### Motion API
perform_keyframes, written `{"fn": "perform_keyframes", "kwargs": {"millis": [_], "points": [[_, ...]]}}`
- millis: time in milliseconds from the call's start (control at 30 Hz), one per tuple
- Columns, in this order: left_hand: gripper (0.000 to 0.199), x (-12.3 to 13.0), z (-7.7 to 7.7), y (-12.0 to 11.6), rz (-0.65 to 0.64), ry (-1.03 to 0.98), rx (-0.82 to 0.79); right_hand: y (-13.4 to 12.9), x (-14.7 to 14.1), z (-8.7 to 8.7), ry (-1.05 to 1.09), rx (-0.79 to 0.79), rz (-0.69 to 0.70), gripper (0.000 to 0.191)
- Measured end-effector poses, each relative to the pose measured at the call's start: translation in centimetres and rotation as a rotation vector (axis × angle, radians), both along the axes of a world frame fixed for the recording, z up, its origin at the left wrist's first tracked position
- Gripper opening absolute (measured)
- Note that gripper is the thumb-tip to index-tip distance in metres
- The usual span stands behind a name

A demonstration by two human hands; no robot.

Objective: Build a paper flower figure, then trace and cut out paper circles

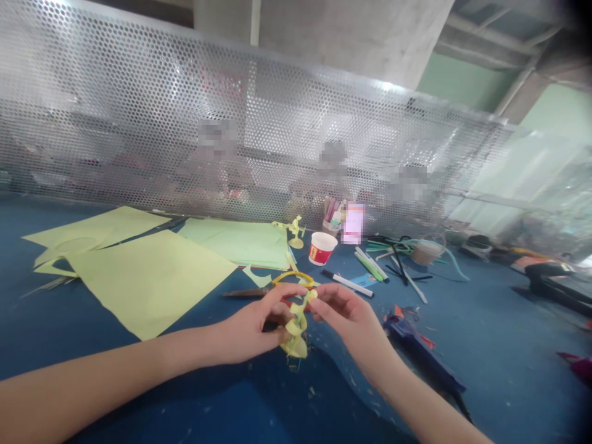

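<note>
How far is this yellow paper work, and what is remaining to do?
Looks done: the small yellow figure standing beside the paper cup.
In hand: a curled yellow paper piece, between the left hand and right hand.
Left: I cannot tell how much; the large yellow sheet looks uncut, and the scissors lie unheld.

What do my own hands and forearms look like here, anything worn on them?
Your left hand and right hand wear no gloves. Your left forearm and right forearm show no sleeve, watch or bracelet. Some fingers are partly hidden, so I can't rule out a thin ring.
</note>
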State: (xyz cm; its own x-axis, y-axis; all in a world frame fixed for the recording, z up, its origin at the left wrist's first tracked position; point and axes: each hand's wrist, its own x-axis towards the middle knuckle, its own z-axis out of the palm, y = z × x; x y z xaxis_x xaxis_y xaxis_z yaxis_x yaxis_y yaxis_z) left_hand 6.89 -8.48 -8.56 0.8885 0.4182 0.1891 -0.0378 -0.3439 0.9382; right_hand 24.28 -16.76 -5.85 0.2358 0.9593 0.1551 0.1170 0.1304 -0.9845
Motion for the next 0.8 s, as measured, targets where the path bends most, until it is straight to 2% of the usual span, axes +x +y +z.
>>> {"fn": "perform_keyframes", "kwargs": {"millis": [167, 633, 800], "points": [[0.059, -0.03, -0.05, -0.1, 0.014, 0.016, 0.027, 0.03, -0.04, -0.01, 0.015, -0.012, 0.006, 0.024], [0.057, 0.0, -0.1, -0.02, -0.011, -0.017, -0.075, 0.03, -0.02, -0.18, 0.045, -0.007, 0.006, 0.027], [0.043, -0.4, 0.63, -0.04, 0.098, 0.047, -0.082, 0.07, -0.02, -0.06, 0.05, -0.017, 0.012, 0.027]]}}
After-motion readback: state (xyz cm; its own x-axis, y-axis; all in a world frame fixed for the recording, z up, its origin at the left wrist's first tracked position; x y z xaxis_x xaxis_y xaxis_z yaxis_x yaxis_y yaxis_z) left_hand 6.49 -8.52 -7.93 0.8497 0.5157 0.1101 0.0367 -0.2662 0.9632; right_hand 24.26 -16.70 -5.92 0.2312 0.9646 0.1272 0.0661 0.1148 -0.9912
